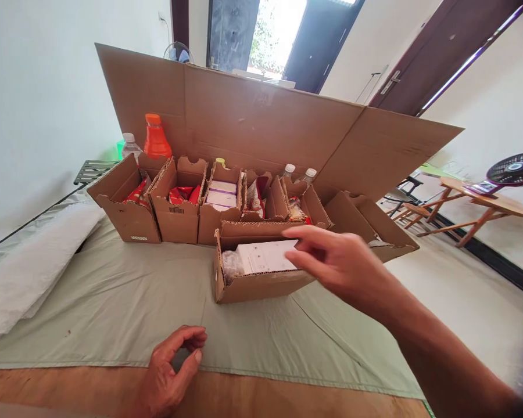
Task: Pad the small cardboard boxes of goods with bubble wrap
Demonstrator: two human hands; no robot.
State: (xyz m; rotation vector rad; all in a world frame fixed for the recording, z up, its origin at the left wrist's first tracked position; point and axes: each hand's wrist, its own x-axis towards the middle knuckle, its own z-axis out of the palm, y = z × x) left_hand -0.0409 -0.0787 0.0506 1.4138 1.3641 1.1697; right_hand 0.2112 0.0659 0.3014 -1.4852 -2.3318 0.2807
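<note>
My right hand (pixel 346 264) is over the right end of a low cardboard box (pixel 261 287), thumb and forefinger apart with nothing seen between them. Inside that box lie a white carton (pixel 265 256) and a clear plastic-wrapped item (pixel 233 264) whose kind I cannot make out. The fingertips overlap the carton's right end in view; whether they touch it I cannot tell. Near the front edge of the green cloth (pixel 157 290), my left hand (pixel 174 366) rests half curled, its thumb apart from the fingers and nothing in it.
Behind stands a row of open cardboard bins with red packets (pixel 185 194) and white boxes (pixel 221 194). A tall cardboard panel (pixel 253 110) backs them, near an orange bottle (pixel 156 139) and clear bottles. Bubble wrap (pixel 35 255) lies left; a fan (pixel 514 171) stands right.
</note>
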